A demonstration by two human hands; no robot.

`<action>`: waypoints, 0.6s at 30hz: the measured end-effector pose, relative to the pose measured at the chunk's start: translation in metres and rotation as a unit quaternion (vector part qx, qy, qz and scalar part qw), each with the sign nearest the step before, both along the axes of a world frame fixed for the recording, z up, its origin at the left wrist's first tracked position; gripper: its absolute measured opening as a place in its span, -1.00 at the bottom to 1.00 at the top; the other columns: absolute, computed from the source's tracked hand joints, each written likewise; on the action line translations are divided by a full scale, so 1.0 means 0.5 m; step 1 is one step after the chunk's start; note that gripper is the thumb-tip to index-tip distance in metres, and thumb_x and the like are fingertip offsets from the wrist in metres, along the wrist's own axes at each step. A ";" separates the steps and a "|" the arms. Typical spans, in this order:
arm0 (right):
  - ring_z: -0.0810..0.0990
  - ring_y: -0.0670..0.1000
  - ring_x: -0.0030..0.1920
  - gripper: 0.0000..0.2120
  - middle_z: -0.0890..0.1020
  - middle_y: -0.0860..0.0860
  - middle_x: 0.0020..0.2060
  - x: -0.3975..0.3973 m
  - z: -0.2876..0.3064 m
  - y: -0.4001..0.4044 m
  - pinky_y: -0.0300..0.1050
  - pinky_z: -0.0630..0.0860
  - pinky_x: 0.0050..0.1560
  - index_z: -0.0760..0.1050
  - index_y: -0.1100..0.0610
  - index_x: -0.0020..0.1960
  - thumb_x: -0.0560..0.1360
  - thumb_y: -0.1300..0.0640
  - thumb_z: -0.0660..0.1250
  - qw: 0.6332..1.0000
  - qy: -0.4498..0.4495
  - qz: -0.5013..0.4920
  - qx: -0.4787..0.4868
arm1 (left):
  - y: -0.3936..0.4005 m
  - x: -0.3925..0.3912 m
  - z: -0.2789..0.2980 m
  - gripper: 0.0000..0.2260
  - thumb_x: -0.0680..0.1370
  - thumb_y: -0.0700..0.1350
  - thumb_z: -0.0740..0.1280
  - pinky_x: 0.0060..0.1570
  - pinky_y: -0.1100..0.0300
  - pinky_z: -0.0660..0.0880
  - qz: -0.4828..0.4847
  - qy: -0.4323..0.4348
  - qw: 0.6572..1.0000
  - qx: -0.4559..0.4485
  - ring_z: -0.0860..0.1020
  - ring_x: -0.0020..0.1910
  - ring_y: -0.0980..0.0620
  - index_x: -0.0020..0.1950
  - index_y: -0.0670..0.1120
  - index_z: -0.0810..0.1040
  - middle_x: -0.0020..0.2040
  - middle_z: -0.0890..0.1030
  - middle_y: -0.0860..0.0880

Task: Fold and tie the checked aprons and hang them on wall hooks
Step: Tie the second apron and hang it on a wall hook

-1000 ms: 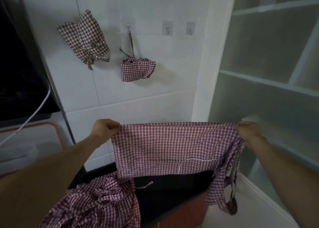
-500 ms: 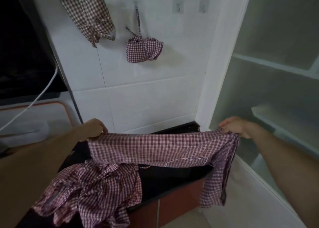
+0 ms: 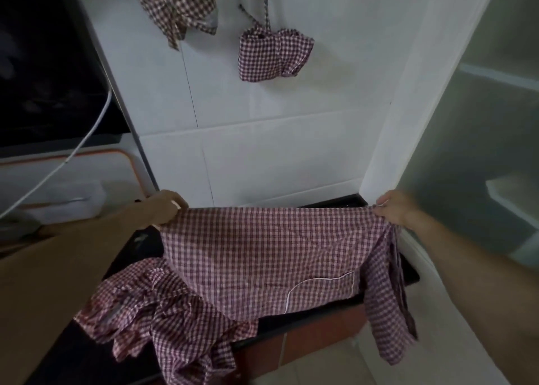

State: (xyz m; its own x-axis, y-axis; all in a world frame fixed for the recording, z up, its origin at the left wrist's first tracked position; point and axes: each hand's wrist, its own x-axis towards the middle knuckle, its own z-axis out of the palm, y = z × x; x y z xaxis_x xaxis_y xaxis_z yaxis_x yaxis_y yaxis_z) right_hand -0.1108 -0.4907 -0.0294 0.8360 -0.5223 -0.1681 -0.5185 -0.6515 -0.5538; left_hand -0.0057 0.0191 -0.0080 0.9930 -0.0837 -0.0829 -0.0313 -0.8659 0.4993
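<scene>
Checked apron [image 3: 262,256] is hanging spread over the dark counter [image 3: 388,279], left hand [image 3: 163,209] and right hand [image 3: 393,209] fingers pinching its top corners; folding seems underway, needing another fold next.

Top edge cut off the upper part of the left hung apron [image 3: 175,2] & the strap of the tied bundle [image 3: 272,52], so the hooks weren't visible. Left hand [image 3: 163,209] fingertips were tucked behind the held apron [image 3: 262,256]; the crumpled pile [image 3: 163,320] ran off the bottom edge. Dark appliance [image 3: 43,64] at left was too dim to identify.
</scene>
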 end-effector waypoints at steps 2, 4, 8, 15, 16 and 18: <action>0.56 0.18 0.19 -0.69 0.59 0.19 0.23 0.033 -0.024 0.013 -0.08 0.47 0.24 0.56 0.24 0.23 0.51 0.16 0.43 0.999 -0.048 -0.023 0.007 | 0.006 0.012 -0.010 -0.77 0.57 -0.38 0.20 -0.20 0.14 0.50 0.005 -0.052 0.998 -0.034 0.55 -0.21 -0.03 -0.05 -0.11 0.57 -0.03 0.64 -0.17; 0.57 0.19 0.16 -0.77 0.60 0.21 0.19 0.060 -0.031 0.022 -0.04 0.47 0.23 0.54 0.20 0.21 0.56 0.20 0.36 0.993 -0.112 -0.045 0.017 | 0.006 0.026 -0.018 -0.76 0.59 -0.37 0.17 -0.21 0.24 0.45 0.005 -0.109 0.993 -0.040 0.53 -0.20 0.04 -0.01 -0.08 0.55 0.00 0.63 -0.13; 0.51 0.05 0.05 -0.79 0.57 0.19 0.18 0.078 -0.015 0.026 -0.16 0.41 0.14 0.48 0.21 0.23 0.61 0.28 0.22 0.976 -0.202 -0.068 0.049 | -0.033 0.025 0.003 -0.75 0.62 -0.34 0.14 -0.32 0.06 0.48 0.032 -0.164 0.985 -0.040 0.49 -0.23 -0.01 0.20 -0.13 0.50 -0.03 0.57 -0.09; 0.48 0.02 0.05 -0.75 0.55 0.13 0.13 0.014 0.020 0.011 -0.20 0.36 0.09 0.47 0.25 0.27 0.60 0.29 0.24 0.980 -0.191 -0.035 0.053 | -0.068 -0.083 0.031 -0.58 0.48 -0.45 0.20 -0.28 -0.12 0.50 0.062 -0.179 0.977 -0.097 0.49 -0.23 -0.09 0.28 -0.13 0.33 -0.11 0.52 -0.12; 0.49 0.03 0.04 -0.75 0.57 0.13 0.13 -0.007 0.017 0.008 -0.20 0.36 0.07 0.48 0.23 0.26 0.59 0.28 0.25 0.982 -0.178 -0.037 0.052 | -0.069 -0.109 0.032 -0.58 0.49 -0.46 0.20 -0.27 -0.15 0.53 0.059 -0.164 0.979 -0.109 0.49 -0.26 -0.08 0.27 -0.12 0.33 -0.14 0.51 -0.11; 0.54 0.10 0.06 -0.73 0.59 0.14 0.17 -0.032 0.011 -0.001 -0.20 0.38 0.08 0.51 0.20 0.26 0.57 0.23 0.32 0.988 -0.143 -0.036 0.051 | -0.061 -0.131 0.029 -0.61 0.51 -0.45 0.19 -0.34 -0.08 0.53 0.059 -0.143 0.979 -0.132 0.50 -0.27 -0.06 0.23 -0.08 0.34 -0.15 0.50 -0.09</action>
